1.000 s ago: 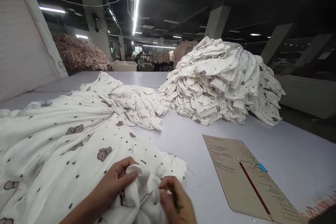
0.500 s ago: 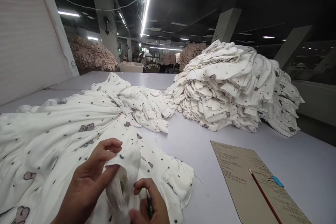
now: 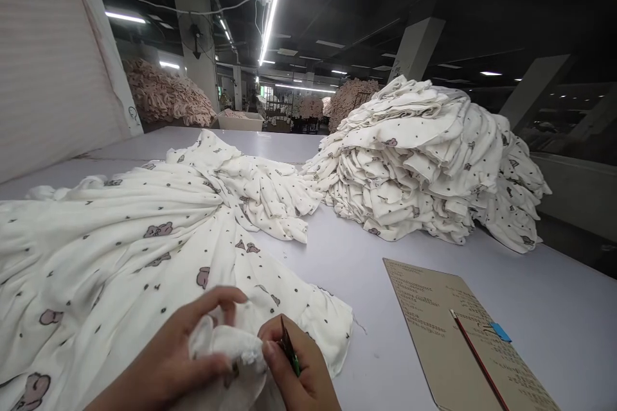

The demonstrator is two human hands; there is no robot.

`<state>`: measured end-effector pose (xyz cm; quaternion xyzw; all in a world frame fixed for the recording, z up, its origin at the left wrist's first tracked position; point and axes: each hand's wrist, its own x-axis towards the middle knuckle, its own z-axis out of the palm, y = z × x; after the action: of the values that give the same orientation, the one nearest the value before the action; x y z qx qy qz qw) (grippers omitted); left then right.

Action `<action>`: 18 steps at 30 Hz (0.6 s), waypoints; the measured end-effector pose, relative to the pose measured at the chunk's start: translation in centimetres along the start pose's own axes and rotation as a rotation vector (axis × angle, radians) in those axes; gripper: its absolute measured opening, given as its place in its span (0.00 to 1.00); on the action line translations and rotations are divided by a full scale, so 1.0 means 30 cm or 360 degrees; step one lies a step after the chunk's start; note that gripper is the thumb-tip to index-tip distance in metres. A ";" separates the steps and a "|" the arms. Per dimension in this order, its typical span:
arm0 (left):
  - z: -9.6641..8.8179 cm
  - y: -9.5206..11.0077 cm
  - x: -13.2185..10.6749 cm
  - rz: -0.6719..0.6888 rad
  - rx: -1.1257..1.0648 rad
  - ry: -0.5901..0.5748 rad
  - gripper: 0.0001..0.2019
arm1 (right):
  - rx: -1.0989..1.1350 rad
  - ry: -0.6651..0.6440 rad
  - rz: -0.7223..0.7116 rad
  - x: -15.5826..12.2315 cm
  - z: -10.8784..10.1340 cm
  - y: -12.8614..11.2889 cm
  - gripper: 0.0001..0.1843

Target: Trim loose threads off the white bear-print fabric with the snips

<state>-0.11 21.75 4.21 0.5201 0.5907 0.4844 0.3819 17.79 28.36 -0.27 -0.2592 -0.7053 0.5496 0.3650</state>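
Observation:
A white garment (image 3: 120,257) printed with small pink bears and dark dots lies spread across the table's left half. My left hand (image 3: 178,353) is closed on a bunched fold of it at the bottom edge of the view. My right hand (image 3: 299,372) pinches the same fold from the right and also grips a small green-and-dark tool (image 3: 289,347), whose tip points up toward the cloth. Both hands are close together, touching the fabric.
A tall heap of the same printed white garments (image 3: 424,160) stands at the back right of the grey table (image 3: 366,270). A brown paper sheet (image 3: 443,327) with a red pencil (image 3: 477,359) and a blue clip lies at right. Pink fabric piles sit far behind.
My hands have lowered the lifted fold toward the table and bunched it tighter. My right hand has come up beside the left, with the tool's tip now showing.

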 end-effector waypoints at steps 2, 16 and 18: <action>0.020 -0.007 -0.010 0.0002 0.0134 -0.0208 0.13 | -0.0044 -0.0033 -0.0035 0.005 -0.007 -0.015 0.18; 0.112 -0.032 -0.040 -0.0260 -0.0010 -0.0071 0.15 | -0.0300 0.0372 -0.0241 -0.009 0.014 -0.007 0.11; 0.127 -0.033 -0.048 -0.0264 0.0003 0.0049 0.14 | -0.0229 0.0420 -0.0129 -0.004 0.011 -0.015 0.12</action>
<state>3.52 21.01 2.26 0.4622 0.6380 0.4587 0.4111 17.62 27.95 0.09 -0.3261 -0.6987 0.4437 0.4568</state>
